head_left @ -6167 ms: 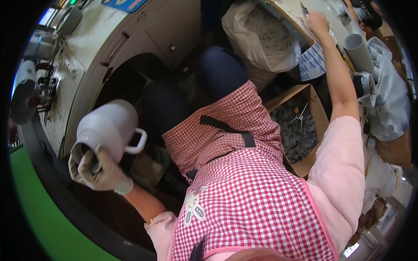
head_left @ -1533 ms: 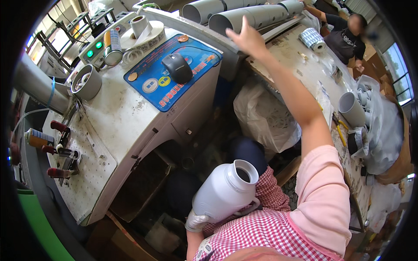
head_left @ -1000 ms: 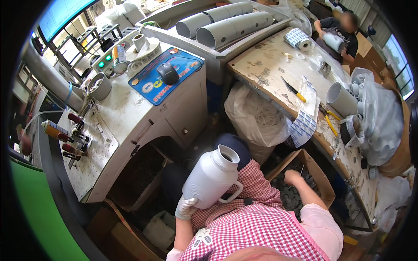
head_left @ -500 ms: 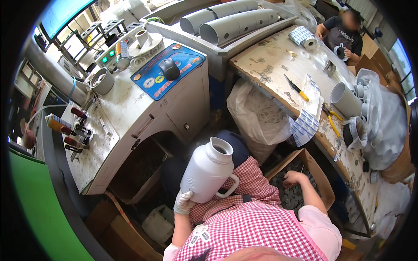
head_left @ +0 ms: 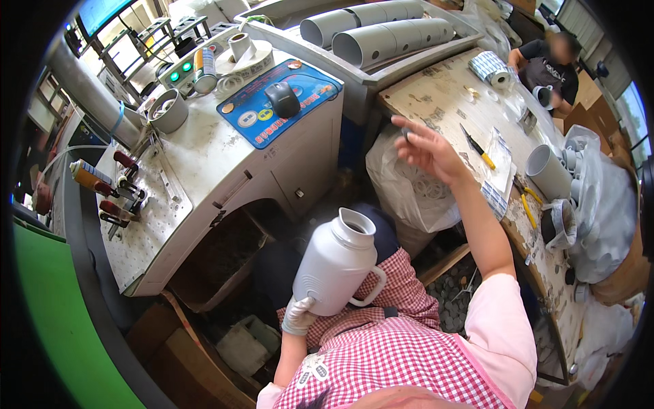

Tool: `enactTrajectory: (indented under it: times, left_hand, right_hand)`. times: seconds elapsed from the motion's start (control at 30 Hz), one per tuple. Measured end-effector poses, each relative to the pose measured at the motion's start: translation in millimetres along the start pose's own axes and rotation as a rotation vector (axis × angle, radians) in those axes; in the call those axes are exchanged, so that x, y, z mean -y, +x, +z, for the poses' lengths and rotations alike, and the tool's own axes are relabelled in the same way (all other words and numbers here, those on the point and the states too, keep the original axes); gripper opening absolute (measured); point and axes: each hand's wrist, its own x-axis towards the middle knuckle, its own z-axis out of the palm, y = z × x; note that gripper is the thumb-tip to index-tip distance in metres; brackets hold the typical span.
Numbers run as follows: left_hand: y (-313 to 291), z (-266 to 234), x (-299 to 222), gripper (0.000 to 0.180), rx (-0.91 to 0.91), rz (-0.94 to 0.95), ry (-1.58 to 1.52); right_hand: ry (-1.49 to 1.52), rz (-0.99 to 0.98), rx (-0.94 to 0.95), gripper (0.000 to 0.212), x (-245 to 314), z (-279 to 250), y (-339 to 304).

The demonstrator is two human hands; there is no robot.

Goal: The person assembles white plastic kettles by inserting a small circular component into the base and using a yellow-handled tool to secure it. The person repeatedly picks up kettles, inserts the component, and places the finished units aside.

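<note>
Gloved, the left hand (head_left: 298, 315) cups the base of a white handled jug (head_left: 336, 271) over the lap; the bare right hand (head_left: 428, 146) hovers open-fingered above the worktable (head_left: 443, 95). Keeping the jug's mouth upright should steady it

L hand (head_left: 298, 315) grips white jug (head_left: 335, 273)

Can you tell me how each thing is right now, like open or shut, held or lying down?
White jug: no lid on, tilted, held from below.
Left hand: gloved, gripping the jug's base.
Right hand: bare, raised, fingers spread, with something small and dark at the fingertips.
Grey tubes: lying on their sides in a tray.
Clear bag: open, hanging at the bench edge.
Yellow-handled tool: lying flat on the bench.
</note>
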Motion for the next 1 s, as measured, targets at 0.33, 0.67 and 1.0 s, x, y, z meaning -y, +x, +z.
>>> enactTrajectory:
  times: [0.33,0.67,1.0]
  left_hand:
    - [3.0,-9.8,-0.7,0.083,-0.022,-0.079,0.008]
    - [7.5,-9.7,-4.9,0.089,-0.124,-0.16,-0.002]
    - [12.1,-7.5,-5.7,0.086,-0.076,-0.104,-0.059]
  right_hand:
    - [-1.213,-0.016,-0.625,0.066,76.6,-45.8,251.7]
    - [-1.645,0.105,-0.732,0.039,65.3,-121.2,369.8]
    - [-1.779,-0.602,-0.76,0.075,60.7,-37.4,102.2]
